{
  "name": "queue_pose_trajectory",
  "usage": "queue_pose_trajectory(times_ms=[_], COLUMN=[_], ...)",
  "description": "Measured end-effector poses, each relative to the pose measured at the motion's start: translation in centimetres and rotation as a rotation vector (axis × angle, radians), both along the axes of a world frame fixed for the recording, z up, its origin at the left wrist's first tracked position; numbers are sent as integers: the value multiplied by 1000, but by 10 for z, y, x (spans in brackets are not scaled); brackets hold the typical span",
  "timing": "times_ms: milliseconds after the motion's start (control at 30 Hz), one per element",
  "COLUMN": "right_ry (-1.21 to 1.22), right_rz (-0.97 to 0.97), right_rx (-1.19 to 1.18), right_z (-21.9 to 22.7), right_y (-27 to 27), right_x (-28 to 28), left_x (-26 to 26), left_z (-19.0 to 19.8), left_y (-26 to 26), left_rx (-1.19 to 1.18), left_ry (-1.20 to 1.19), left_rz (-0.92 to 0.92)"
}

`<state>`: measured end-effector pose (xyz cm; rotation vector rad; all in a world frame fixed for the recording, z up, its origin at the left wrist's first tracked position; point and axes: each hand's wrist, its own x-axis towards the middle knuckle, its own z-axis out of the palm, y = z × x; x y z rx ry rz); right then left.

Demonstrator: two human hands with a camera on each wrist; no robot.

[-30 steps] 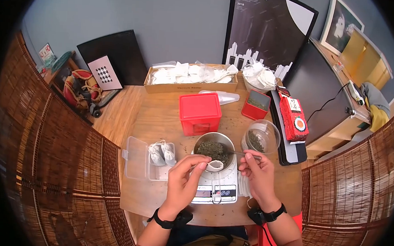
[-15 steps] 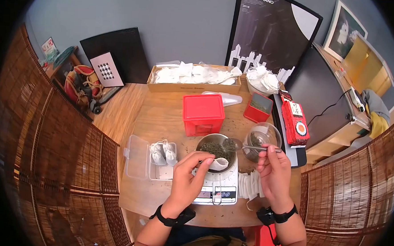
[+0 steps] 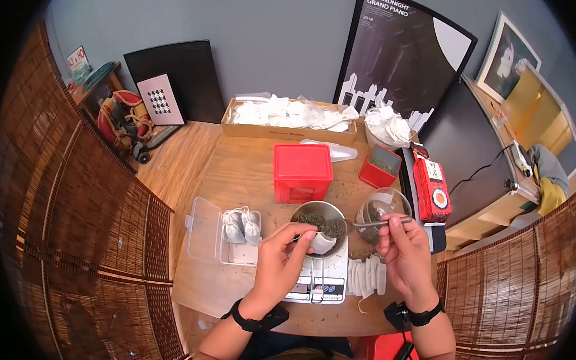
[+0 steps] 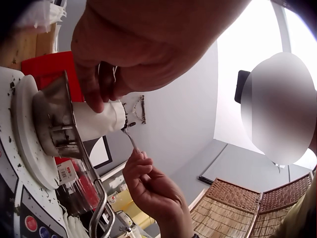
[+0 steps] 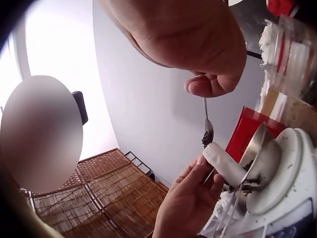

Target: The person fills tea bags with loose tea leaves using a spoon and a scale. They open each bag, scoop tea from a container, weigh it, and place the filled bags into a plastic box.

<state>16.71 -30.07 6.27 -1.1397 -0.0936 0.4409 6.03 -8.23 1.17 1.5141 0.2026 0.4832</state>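
Observation:
My left hand (image 3: pixel 278 265) pinches a small white cloth bag (image 3: pixel 324 243) at its rim, over the near side of a metal bowl (image 3: pixel 298 251) holding dark dried leaves (image 3: pixel 311 218). The right hand (image 3: pixel 406 258) grips a metal spoon's handle (image 3: pixel 378 223) between thumb and fingers. In the right wrist view the spoon (image 5: pixel 209 130) carries dark leaves just above the mouth of the bag (image 5: pixel 224 163). The left wrist view shows the spoon's tip (image 4: pixel 127 131) at the bag's opening. Under the bowl is a white scale (image 3: pixel 330 272).
A red tin (image 3: pixel 303 171) stands behind the bowl. Right of it are a clear round jar (image 3: pixel 401 202) and an open red tin (image 3: pixel 378 178). Filled bags (image 3: pixel 234 232) lie in a clear box at left; flat white bags (image 3: pixel 365 276) lie right of the scale.
The right hand first moved right and lifted the spoon from the bowl; the spoon then came to the bag's mouth. The bag is now more upright in the left hand.

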Motion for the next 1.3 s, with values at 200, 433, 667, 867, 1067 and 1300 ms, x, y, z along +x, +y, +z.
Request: queue_pose_trajectory(times_ms=[200,433,667,867,1067,1300], right_ry=[-38,-123,-368,-443,-514,-667], right_rz=[32,53,57,25,-7,24], right_rx=[-39,-155,-276,-275,-276,-481], right_z=[1,14,21,19,11,-34], right_y=[-3,1,5,6,6,12], right_x=[5,0,-10,-16,-17,-7], left_x=[0,1,1,0,0,-6], left_z=[-3,-5,-5,-4,-4,-14], left_y=[0,-1,-1,-1,-3,-3], left_rx=[-8,11,-27,-55,-64,229], left_ry=[-3,-43,-6,-3,-40,-36], left_rz=[-5,28,12,26,58,172])
